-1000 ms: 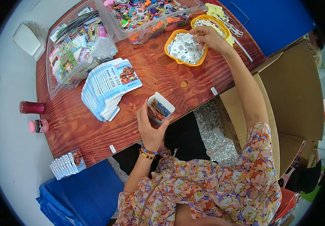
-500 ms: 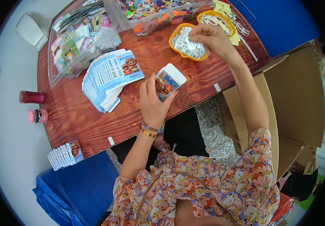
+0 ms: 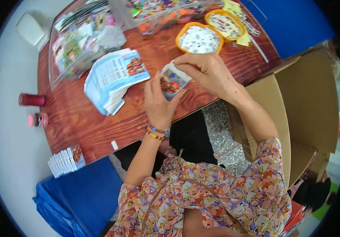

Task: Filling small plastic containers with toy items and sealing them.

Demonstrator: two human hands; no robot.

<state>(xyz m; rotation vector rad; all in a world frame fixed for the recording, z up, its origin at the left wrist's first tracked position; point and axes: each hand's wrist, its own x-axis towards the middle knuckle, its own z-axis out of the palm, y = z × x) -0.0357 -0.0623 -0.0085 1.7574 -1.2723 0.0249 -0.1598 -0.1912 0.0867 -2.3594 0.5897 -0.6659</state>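
My left hand (image 3: 160,98) is closed around a small blue printed box (image 3: 171,83) with a colourful picture on its front, held above the table. The box's top end shows white and faces away from me. Right at that end is my right hand (image 3: 209,73), its thumb and fingers pinched together; what they hold, if anything, is hidden. Beyond it a yellow basket (image 3: 199,38) holds many small white packets. To the left of the box lies a fanned stack of flat light-blue cartons (image 3: 109,79) with the same kind of picture.
A second yellow basket (image 3: 225,24) with pale pieces stands at the back right. Clear bins of packets (image 3: 69,47) and colourful small parts (image 3: 166,17) line the far side. Finished-looking boxes (image 3: 65,161) stand in a row at the near left corner. An open cardboard carton (image 3: 270,106) is at right.
My right hand has moved from over the white-packet basket, where it pinched a white packet, down and left to the box's top end. My left hand keeps holding the box.
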